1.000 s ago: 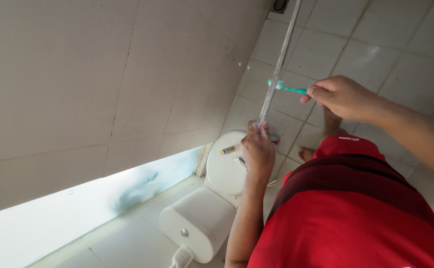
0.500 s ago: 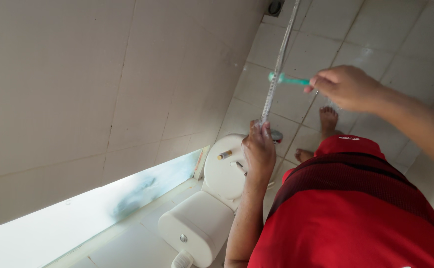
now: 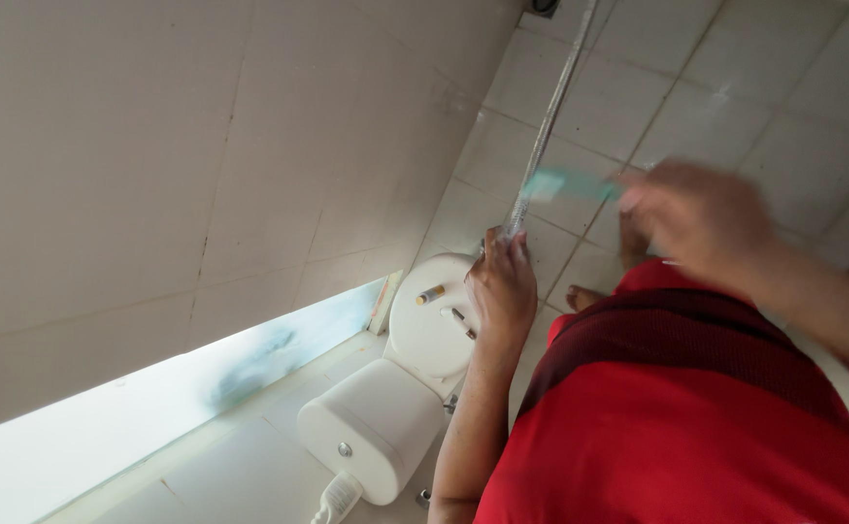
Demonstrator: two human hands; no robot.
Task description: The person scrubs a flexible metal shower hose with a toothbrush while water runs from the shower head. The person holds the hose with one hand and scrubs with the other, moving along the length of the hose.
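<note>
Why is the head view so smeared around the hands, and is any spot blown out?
Head view: the right hand and the teal brush it holds are streaked by motion blur; the left hand, gripping the clear hose, is fairly sharp, as is the white toilet; the pale ledge at lower left is overexposed; the whole frame is steeply tilted.

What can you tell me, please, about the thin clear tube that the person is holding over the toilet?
The tube is long, thin and see-through, like soft plastic or glass, with a silvery shine. It runs nearly straight on a slant from the top edge of the picture down to the left hand, which grips its lower end above the closed toilet lid. Its upper end is out of view. The right hand, blurred, holds a small teal brush against the tube's middle, by the tiled floor.
</note>
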